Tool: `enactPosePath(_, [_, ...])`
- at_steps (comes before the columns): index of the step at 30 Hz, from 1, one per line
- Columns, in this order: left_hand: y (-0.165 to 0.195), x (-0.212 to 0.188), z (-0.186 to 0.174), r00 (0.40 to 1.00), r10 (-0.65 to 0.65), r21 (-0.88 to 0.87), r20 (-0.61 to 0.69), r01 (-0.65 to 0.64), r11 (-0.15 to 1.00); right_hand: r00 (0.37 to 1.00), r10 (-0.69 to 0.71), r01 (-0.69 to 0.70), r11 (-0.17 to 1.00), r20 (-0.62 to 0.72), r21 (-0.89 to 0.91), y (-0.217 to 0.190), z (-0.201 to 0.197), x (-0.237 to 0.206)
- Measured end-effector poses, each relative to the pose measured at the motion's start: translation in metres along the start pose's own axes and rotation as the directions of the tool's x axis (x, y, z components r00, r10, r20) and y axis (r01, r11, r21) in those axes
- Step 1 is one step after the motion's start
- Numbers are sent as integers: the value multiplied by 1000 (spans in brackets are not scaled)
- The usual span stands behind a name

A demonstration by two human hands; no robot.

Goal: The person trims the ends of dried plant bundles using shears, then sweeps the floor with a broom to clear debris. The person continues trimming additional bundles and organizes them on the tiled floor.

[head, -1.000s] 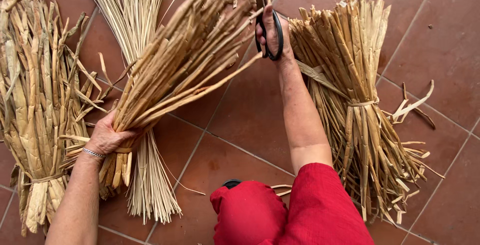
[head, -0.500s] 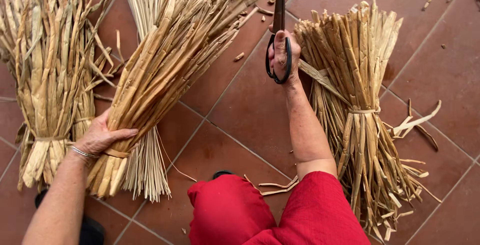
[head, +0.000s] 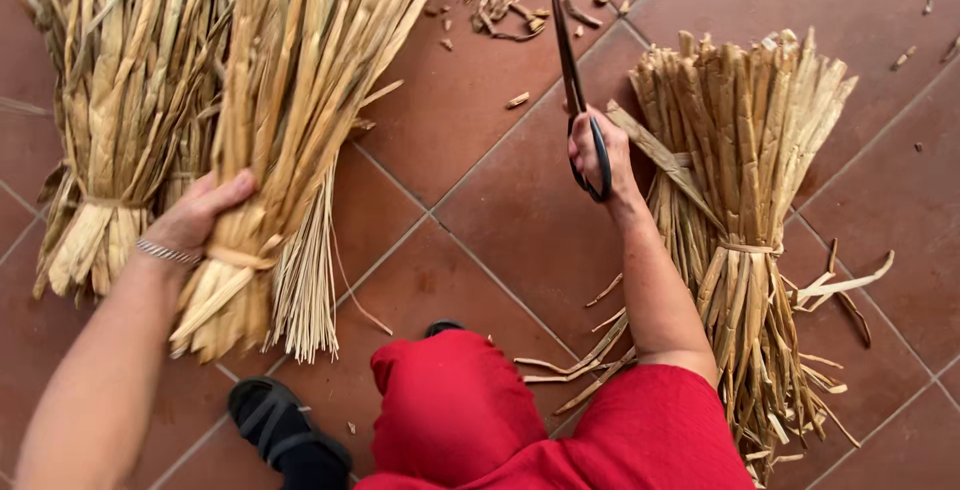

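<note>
Scissors sit closed in our right hand above the floor tiles. Our left hand grips a tied straw bundle (held tilted). Loose grip could let stalks slip out.

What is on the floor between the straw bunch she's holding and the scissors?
In the head view, only bare red floor tiles lie between the held bundle and the scissors.
</note>
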State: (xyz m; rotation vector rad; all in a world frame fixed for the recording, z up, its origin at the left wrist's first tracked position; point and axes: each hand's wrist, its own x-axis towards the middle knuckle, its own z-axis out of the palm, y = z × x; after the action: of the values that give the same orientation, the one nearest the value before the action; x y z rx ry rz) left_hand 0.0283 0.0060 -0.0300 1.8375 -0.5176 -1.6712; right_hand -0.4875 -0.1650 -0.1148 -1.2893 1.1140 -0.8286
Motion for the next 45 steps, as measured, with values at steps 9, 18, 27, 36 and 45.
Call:
enactPosePath(9, [-55, 53, 124, 967, 253, 27, 0, -253, 967, 991, 137, -136, 988, 0, 75, 44, 44, -75])
enactPosePath(18, [-36, 102, 10, 727, 408, 136, -552, -405, 904, 952, 225, -225, 974, -206, 24, 91, -12, -114])
enactPosePath(27, [45, 46, -82, 846, 197, 346, -495, -16, 938, 878, 238, -264, 965, -415, -6, 99, -89, -129])
enactPosePath(36, [10, 0, -84, 998, -36, -88, -47, 31, 996, 950, 189, -197, 980, -250, -9, 62, -49, -114])
enactPosePath(45, [-65, 53, -51, 983, -175, 634, 51, 103, 767, 994, 96, -105, 949, -46, -297, -17, -8, -126])
